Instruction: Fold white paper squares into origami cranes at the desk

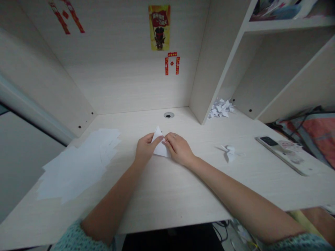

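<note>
Toward the middle of the pale wood-grain counter [162,195] is a small, pointed piece of folded white paper [161,150]. The left grip [146,148] is closed on its left side, thumb across its face; the right grip [179,147] is pinched at its right edge. Matching edges before pressing firmly should keep the crease crisp. Spread flat white sheets [81,162] lie leftward; a small white paper figure [230,152], pale rectangular phone [285,155] and heaped white paper pieces [221,108] sit rightward, none apparently obstructing.
</note>
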The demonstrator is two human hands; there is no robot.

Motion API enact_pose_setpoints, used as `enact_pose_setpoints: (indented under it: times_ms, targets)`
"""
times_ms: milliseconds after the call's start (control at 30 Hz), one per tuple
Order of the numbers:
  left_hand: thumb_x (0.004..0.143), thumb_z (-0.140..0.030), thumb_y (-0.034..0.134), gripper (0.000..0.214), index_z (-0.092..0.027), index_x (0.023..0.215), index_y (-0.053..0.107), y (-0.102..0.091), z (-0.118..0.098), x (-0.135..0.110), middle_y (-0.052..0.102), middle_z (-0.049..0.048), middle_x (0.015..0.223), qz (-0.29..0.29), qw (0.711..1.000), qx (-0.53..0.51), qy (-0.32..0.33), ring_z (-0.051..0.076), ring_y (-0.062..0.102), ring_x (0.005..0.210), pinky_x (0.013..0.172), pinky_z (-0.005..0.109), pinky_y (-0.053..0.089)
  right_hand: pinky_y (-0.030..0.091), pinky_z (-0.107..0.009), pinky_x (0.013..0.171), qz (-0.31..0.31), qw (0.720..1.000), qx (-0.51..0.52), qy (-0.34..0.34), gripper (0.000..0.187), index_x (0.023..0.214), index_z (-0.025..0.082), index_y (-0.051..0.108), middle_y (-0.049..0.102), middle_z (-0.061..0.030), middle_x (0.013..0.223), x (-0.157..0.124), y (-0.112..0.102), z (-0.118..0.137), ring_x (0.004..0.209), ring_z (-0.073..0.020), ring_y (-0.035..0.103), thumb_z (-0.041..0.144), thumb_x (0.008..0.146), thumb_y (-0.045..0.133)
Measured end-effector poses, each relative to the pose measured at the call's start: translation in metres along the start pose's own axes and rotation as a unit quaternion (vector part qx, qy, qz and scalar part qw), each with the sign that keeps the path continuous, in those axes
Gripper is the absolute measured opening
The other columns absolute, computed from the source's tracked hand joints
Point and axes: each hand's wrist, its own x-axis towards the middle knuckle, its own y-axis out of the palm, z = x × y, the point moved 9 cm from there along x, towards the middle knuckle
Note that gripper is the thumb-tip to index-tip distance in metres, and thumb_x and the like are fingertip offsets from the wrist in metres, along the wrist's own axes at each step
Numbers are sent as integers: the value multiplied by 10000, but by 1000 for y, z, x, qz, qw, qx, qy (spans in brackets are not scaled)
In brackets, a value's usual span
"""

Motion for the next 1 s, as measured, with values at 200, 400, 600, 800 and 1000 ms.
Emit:
enact_pose_setpoints:
  times_ms: [200, 400, 600, 800, 1000]
  targets:
    - [613, -414, 704, 329, -135, 786, 711, -8, 6, 0, 639, 16, 645, -42, 998, -34, -21, 120, 530, 552, 501, 216, 377, 360, -263, 705, -33, 993, 100, 51, 264, 758, 201, 577, 606, -27, 743, -2, -1, -7, 755, -160, 527, 374, 886, 423]
    - [569, -401, 736, 322, -140, 757, 718, -3, 3, -4, 665, 38, 686, -29, 997, -53, -36, 142, 557, 604, 526, 228, 399, 343, -252, 606, -32, 980, 176, 88, 366, 647, 197, 616, 587, -9, 623, -4, 10, -14, 627, -143, 519, 425, 867, 432]
    - [543, -404, 748, 320, -125, 694, 704, -27, 0, -1, 657, 41, 656, -127, 986, -100, -27, 130, 545, 561, 517, 235, 408, 313, -245, 527, -3, 969, 220, 113, 363, 697, 198, 694, 628, -8, 601, -3, 17, -19, 550, -138, 503, 469, 820, 486]
    - [534, -399, 756, 351, -126, 748, 703, -48, 8, 0, 681, 62, 754, -226, 958, -175, -34, 119, 564, 591, 556, 236, 430, 343, -236, 579, 16, 978, 184, 101, 349, 700, 204, 693, 663, -13, 657, -2, 18, -19, 588, -130, 538, 413, 853, 460]
    - [513, -386, 769, 386, -119, 783, 702, -47, 12, -3, 689, 80, 822, -256, 945, -201, -42, 140, 597, 658, 618, 254, 463, 358, -245, 649, 12, 994, 80, 73, 302, 745, 216, 684, 651, -28, 696, 3, 14, -17, 691, -148, 556, 340, 879, 444]
